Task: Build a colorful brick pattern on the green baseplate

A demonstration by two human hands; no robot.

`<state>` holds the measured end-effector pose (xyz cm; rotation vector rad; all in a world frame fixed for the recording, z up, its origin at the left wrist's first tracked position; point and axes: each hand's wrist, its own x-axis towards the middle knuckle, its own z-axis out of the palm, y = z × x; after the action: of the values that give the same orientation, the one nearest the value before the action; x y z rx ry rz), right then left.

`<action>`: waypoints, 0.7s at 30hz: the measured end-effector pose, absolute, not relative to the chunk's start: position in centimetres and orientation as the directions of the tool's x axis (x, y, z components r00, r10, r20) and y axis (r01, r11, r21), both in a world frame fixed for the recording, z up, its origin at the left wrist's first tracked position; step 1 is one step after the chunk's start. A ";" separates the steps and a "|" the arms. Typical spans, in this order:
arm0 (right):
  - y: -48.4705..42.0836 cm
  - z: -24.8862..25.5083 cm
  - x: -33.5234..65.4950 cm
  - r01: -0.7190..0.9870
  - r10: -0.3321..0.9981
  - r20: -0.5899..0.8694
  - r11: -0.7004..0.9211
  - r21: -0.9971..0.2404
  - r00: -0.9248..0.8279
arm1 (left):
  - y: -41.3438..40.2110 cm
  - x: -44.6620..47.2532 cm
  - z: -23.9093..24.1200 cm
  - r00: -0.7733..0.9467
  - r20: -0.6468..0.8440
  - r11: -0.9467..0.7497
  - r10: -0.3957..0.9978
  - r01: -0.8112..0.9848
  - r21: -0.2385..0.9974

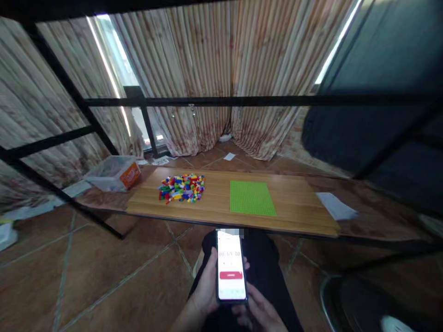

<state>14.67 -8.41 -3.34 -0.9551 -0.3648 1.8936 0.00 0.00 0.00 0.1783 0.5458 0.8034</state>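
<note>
As seen from above the lap, a smartphone [231, 287] with lit screen, held low in the view, in front of the near edge of a wooden tabletop [217, 198]. Note the left hand [206, 288], closed around the casing from behind, with thumb along the left edge and fingertips emerging past the right edge. Compare the right hand [263, 310], half-curled at the lower right corner of the same device; contact or grip impossible to tell, owing to blur. On the screen, observe a row of large digits, partly illegible, above a red button [230, 275]. Beneath both hands, dark trousers [265, 265]. On the left part of the tabletop, a loose heap of multicoloured toy bricks [182, 188]; right of centre, well apart from the heap, a finely gridded, light green baseplate [252, 198], lying flat. Just beyond the left end, a translucent plastic box [112, 177] with an orange label [130, 175]; beside the right end, white paper [335, 205]. In the background, a black metal frame [224, 101] before striped, patterned curtains [204, 55], with dark cloth [346, 133] at the right. Underfoot, reddish-brown tiled floor [131, 263] with pale joints.
</note>
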 end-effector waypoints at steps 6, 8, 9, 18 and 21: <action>-8.7 -2.7 14.3 -0.597 0.864 -0.479 -0.469 -0.651 -0.156 | -0.6 0.0 0.4 0.566 -0.376 0.678 0.734 -0.640 0.360; -8.7 -2.5 14.0 -0.594 0.866 -0.484 -0.456 -0.662 -0.125 | -0.6 0.0 0.6 0.549 -0.378 0.665 0.745 -0.650 0.368; -8.7 -2.4 13.8 -0.593 0.866 -0.485 -0.456 -0.664 -0.123 | -0.6 0.0 0.7 0.545 -0.377 0.662 0.748 -0.652 0.370; -8.4 -1.8 14.3 -0.577 0.867 -0.446 -0.486 -0.656 -0.223 | -0.5 -0.2 0.8 0.572 -0.351 0.671 0.741 -0.648 0.361; -8.5 -1.7 14.3 -0.580 0.862 -0.453 -0.493 -0.649 -0.226 | -0.6 -0.2 0.8 0.574 -0.345 0.669 0.743 -0.652 0.357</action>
<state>14.28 -8.47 -1.67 -0.9910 -0.4269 1.8690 -0.20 -0.60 0.77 0.1985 0.4966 0.8236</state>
